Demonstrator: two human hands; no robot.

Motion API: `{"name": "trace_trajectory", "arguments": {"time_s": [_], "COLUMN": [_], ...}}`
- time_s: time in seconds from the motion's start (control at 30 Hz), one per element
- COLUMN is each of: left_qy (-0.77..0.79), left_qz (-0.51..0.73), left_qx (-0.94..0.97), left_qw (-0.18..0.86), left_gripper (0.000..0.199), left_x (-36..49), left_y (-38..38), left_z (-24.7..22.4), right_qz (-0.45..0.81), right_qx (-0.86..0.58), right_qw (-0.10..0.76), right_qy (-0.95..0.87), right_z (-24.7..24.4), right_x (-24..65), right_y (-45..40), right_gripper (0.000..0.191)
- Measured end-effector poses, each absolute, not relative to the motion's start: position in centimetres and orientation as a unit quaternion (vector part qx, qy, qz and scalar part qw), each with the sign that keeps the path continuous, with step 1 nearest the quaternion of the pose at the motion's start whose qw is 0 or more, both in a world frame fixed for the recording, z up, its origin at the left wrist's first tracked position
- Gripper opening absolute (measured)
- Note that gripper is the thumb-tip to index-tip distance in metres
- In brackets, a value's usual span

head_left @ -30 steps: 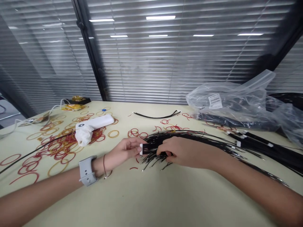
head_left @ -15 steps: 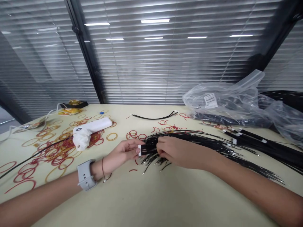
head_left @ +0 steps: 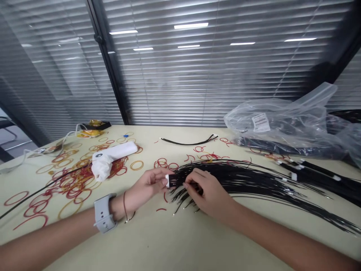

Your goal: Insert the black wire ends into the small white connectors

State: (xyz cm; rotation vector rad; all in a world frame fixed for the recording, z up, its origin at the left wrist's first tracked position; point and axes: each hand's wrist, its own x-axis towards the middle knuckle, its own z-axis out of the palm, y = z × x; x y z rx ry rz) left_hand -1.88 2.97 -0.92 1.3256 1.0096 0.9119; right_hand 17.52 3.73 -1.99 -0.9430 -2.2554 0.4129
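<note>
The pale cream desk point(head_left: 158, 241) carried black wires point(head_left: 239, 177) fanning toward three o'clock from a white connector point(head_left: 167, 181), red and amber rubber bands point(head_left: 73, 183) at nine o'clock, and grey striped window blinds point(head_left: 180, 75) at twelve.

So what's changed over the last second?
The right hand has moved down and away from the left, fingers now in among the loose black wires, which fan wider to the right. The left hand still pinches the bundle's white-capped end. The rubber bands and plastic bag stayed put.
</note>
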Motion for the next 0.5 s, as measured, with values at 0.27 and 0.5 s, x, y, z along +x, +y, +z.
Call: {"name": "trace_trajectory", "arguments": {"time_s": [0.27,0.5], "left_qy": [0.454,0.45], "left_qz": [0.392,0.395], "left_qx": [0.541,0.534], "left_qw": [0.589,0.596], "left_gripper": [0.018,0.017], "left_x": [-1.73,-1.8], "left_y": [2.91,2.85], "left_z": [-0.52,-0.58], "right_qz": [0.117,0.066], "right_qx": [-0.358,-0.336], "right_qw": [0.383,0.39], "right_qy": [-0.843,-0.855], "right_z": [-2.33,-2.63], "right_x": [17.81,17.76], "right_y": [3.65,3.74], "right_gripper": [0.01,0.011]}}
